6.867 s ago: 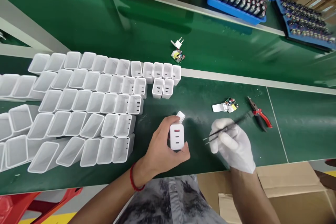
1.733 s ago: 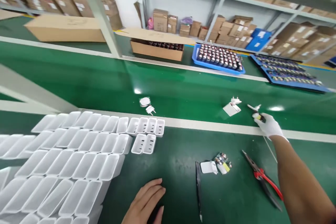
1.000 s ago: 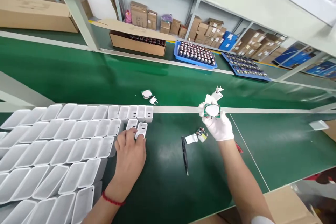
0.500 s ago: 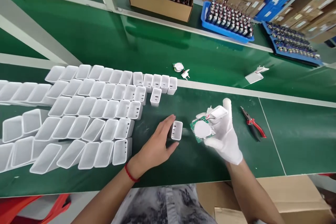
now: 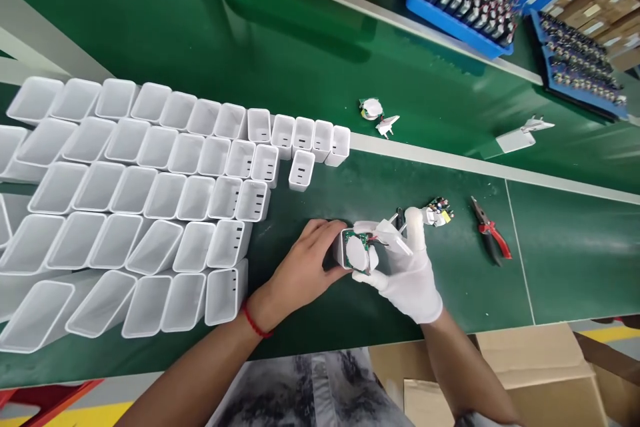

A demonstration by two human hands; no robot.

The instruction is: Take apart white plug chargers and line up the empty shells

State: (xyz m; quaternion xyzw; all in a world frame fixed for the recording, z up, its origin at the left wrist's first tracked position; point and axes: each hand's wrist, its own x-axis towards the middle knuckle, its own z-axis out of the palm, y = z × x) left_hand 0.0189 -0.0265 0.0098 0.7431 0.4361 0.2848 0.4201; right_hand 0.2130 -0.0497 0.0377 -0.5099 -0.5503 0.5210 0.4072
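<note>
My bare left hand (image 5: 305, 263), with a red cord on its wrist, is wrapped round a small white plastic case (image 5: 339, 251) standing on the bench in front of me. A green circuit board (image 5: 371, 238) with a round white pad sits at the case's open top, partly inside the rim. My right hand (image 5: 413, 283), in a white glove, grips the board at its edge. Thin wires join the board to a white plug piece (image 5: 394, 237) with prongs, which rests against the gloved fingers.
Rows of open white cases (image 5: 175, 197) cover the left of the bench. Red-handled pliers (image 5: 491, 232) and a loose component assembly (image 5: 437, 211) lie to the right. Behind are another board (image 5: 371, 109), plug pieces (image 5: 517, 139) and a blue tray (image 5: 460, 23) of parts.
My right hand has moved left, bringing the board onto the mouth of the case. My left hand has closed round the case. A component assembly now shows right of the glove.
</note>
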